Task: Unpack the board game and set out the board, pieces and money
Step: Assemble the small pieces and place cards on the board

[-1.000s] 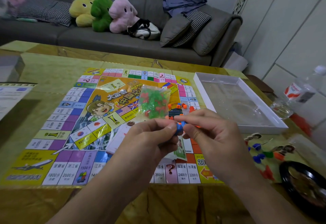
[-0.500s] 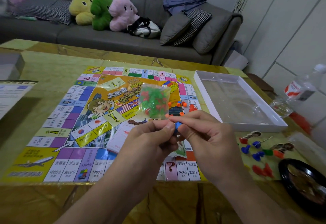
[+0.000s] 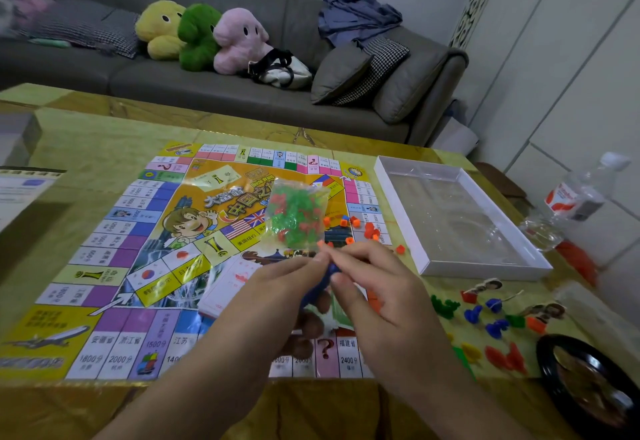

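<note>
Pinching a small blue piece (image 3: 333, 270) between fingertips, left hand (image 3: 277, 295) & right hand (image 3: 375, 295) meet over the near side of the game board (image 3: 114, 252). Clear bag of green/red pieces (image 3: 297, 215) lies on board ctr, loose orange bits (image 3: 360, 226) just beside it; open white box tray (image 3: 398, 197) sits to the right, coloured pawns (image 3: 485, 315) nearer on the table (image 3: 86, 138).

A grey sofa (image 3: 225, 82) with cushions and three plush toys (image 3: 201, 35) stands far behind the yellow-green surface (image 3: 86, 141); white wall panels (image 3: 571, 75) rise right.

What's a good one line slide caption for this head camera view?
Both hands pinch a small blue piece above the unfolded game board.
</note>
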A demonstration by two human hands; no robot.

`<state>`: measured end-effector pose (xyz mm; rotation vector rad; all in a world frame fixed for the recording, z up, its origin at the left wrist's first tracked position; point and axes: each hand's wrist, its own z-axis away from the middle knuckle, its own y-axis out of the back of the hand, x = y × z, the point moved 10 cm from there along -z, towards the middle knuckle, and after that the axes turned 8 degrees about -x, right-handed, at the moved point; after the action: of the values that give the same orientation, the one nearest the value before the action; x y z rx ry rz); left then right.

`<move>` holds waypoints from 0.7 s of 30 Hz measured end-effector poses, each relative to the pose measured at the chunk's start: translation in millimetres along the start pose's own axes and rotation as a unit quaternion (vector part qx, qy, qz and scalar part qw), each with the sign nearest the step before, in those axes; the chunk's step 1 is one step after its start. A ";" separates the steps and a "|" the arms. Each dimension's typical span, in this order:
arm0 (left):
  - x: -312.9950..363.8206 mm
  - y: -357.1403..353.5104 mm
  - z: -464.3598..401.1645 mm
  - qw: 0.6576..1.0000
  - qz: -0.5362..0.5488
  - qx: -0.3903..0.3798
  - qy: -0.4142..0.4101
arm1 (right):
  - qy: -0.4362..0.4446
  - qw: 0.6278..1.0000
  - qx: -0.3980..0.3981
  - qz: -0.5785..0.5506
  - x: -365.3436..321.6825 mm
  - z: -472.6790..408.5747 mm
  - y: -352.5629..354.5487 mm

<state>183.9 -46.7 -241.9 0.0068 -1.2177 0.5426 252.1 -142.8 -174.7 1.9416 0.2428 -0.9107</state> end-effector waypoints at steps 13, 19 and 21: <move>7.0 29.3 -17.1 0.989 0.141 0.046 0.014 | -0.195 0.939 -0.107 0.264 132.3 -149.2 11.2; 8.6 32.3 -19.1 0.986 0.160 0.050 -0.003 | -0.173 0.923 -0.079 0.334 150.3 -163.0 5.1; 7.8 31.5 -19.2 0.988 0.144 0.049 -0.010 | -0.152 0.930 -0.060 0.330 145.7 -158.1 8.9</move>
<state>190.1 -10.6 -250.7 -0.0819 -1.2181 0.8566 437.7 -45.8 -224.4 1.5730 -0.5018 -0.6999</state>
